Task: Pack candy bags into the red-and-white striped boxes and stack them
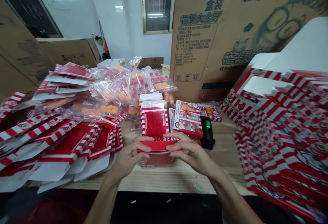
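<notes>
Pinching red-striped carton [157,155] upright between left hand [128,159] and right hand [192,152], both grips closed on top, fingers [176,139] curled inward.

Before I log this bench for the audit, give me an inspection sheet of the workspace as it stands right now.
surface: light wooden table, its near edge just beyond the forearms.
job's things: red-and-white striped carton, held by its red top flap; a printed box leans just behind it.
clutter: clear bags of orange pieces; flat striped carton blanks piled left and right; black tape dispenser with a green roll.
grippers: left hand and right hand both grip the flap.
cables: nothing seen.
surroundings: large printed cardboard sheet, window, white wall.
</notes>
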Tool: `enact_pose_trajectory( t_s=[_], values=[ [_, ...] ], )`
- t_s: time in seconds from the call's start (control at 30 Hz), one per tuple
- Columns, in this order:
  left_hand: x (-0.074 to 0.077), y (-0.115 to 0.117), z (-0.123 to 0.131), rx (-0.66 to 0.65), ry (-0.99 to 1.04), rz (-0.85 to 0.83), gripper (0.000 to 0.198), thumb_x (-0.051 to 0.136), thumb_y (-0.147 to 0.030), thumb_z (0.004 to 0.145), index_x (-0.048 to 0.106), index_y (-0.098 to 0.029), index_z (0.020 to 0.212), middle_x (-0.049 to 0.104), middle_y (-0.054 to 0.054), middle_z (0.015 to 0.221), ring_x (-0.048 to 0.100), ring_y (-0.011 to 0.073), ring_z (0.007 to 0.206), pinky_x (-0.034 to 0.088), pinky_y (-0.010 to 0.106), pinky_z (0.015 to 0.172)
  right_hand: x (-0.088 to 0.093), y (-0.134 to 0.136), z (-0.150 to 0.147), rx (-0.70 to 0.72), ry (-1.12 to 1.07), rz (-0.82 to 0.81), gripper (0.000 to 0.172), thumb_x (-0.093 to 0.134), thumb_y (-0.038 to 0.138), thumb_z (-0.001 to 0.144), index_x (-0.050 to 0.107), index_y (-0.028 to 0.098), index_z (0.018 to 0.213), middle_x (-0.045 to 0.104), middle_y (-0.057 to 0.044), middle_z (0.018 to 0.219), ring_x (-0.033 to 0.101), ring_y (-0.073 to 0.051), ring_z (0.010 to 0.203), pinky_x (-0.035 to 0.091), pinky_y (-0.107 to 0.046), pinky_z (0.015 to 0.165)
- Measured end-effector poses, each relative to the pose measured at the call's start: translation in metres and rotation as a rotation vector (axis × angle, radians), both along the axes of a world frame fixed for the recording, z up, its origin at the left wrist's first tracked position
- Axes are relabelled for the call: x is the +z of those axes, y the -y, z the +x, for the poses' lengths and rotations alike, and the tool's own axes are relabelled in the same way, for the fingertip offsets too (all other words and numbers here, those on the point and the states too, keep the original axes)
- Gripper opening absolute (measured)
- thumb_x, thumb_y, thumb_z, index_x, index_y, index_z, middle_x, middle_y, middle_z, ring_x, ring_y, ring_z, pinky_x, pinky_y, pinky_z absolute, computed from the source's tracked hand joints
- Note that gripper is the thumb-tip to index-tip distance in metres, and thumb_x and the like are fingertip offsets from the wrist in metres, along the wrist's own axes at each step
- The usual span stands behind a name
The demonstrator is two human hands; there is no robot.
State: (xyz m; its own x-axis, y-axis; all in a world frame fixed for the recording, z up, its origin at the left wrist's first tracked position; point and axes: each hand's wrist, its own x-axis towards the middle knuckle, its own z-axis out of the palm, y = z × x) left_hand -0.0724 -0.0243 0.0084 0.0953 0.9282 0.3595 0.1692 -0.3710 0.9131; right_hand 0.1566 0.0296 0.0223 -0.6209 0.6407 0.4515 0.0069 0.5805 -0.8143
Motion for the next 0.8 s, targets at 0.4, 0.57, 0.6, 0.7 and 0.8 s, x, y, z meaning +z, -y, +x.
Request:
enact_pose_trajectory(
  t_s=[0.4, 0.57, 0.6, 0.7, 0.8],
  values=[
    [-0.012, -0.012, 0.01, 0.213, -0.023, 0.097, 0.012, 0.06, -0.026, 0.079, 0.069, -0.021, 0.084, 0.07, 0.006, 0.099, 0.063, 0.0194, 0.096, 0.049, 0.032, 0.086, -0.083, -0.05, 0.098, -1.242, -0.121, -0.356, 0.028, 0.058, 0.043, 0.065, 0.063, 0.016, 0.062, 0.063, -0.012, 0.07, 0.058, -0.027, 0.077, 0.046, -0.042, 0.071],
    [-0.014, -0.011, 0.011, 0.265, -0.05, 0.117, 0.011, 0.061, -0.027, 0.078, 0.069, -0.021, 0.084, 0.071, 0.005, 0.095, 0.063, 0.0197, 0.095, 0.049, 0.032, 0.086, -0.099, -0.057, 0.104, -1.068, -0.177, -0.582, 0.026, 0.065, 0.043, 0.055, 0.064, 0.018, 0.06, 0.064, -0.006, 0.06, 0.056, -0.019, 0.049, 0.046, -0.032, 0.047],
    [-0.013, -0.01, 0.011, 0.266, -0.054, 0.116, 0.011, 0.061, -0.028, 0.078, 0.069, -0.021, 0.083, 0.071, 0.005, 0.095, 0.063, 0.0197, 0.095, 0.05, 0.032, 0.085, -0.101, -0.055, 0.103, -1.057, -0.215, -0.597, 0.028, 0.064, 0.045, 0.055, 0.065, 0.018, 0.064, 0.066, -0.006, 0.066, 0.059, -0.019, 0.052, 0.048, -0.032, 0.049],
    [-0.014, -0.009, 0.012, 0.289, -0.056, 0.126, 0.01, 0.061, -0.028, 0.078, 0.068, -0.022, 0.082, 0.07, 0.005, 0.093, 0.063, 0.0191, 0.092, 0.051, 0.03, 0.082, -0.115, -0.043, 0.099, -1.049, -0.323, -0.606, 0.033, 0.063, 0.05, 0.057, 0.064, 0.02, 0.068, 0.069, -0.006, 0.076, 0.065, -0.021, 0.066, 0.053, -0.033, 0.06],
    [-0.016, -0.012, 0.015, 0.355, -0.057, 0.121, 0.013, 0.065, -0.03, 0.074, 0.067, -0.021, 0.083, 0.068, 0.005, 0.093, 0.062, 0.019, 0.094, 0.051, 0.029, 0.08, -0.13, -0.037, 0.094, -1.079, -0.372, -0.595, 0.033, 0.066, 0.051, 0.054, 0.062, 0.019, 0.064, 0.068, -0.005, 0.069, 0.064, -0.021, 0.067, 0.053, -0.034, 0.064]
  ],
)
